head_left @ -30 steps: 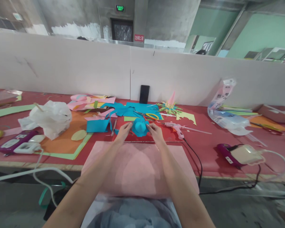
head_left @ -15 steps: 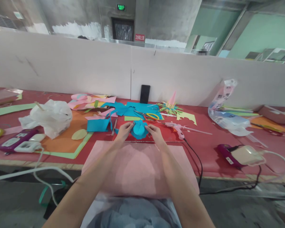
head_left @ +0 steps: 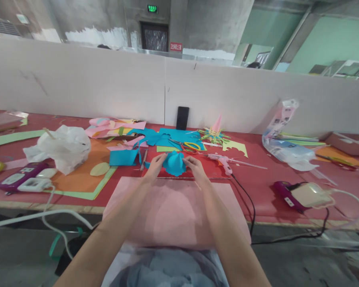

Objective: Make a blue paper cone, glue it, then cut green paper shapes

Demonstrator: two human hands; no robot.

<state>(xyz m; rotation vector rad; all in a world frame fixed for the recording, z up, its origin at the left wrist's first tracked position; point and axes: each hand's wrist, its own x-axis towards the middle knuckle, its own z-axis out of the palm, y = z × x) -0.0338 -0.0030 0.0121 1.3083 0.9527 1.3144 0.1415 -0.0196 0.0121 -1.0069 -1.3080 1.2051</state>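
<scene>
Between my two hands is a blue paper flower shape (head_left: 174, 164) with a scalloped edge and a raised middle. My left hand (head_left: 157, 164) pinches its left edge, and my right hand (head_left: 194, 164) pinches its right edge. Beneath it lies a red board (head_left: 209, 169). Just behind are yellow-handled scissors (head_left: 191, 148) on cut blue sheets (head_left: 164, 137). To the right of my right hand rests a pink glue gun (head_left: 223, 162). A pink paper cone with a green and yellow fringe (head_left: 216, 131) stands further back.
A black phone (head_left: 182, 118) leans on the white partition (head_left: 227, 91). Left are paper scraps (head_left: 113, 129), a crumpled white plastic bag (head_left: 66, 145) and a purple power strip (head_left: 20, 179). Right are another power strip (head_left: 299, 195) and a clear bag (head_left: 290, 147). A pink sheet (head_left: 173, 211) covers the near edge.
The blue paper's middle has gone from a flat round look to a peaked, folded one. Both hands stay at its sides, nearly in place.
</scene>
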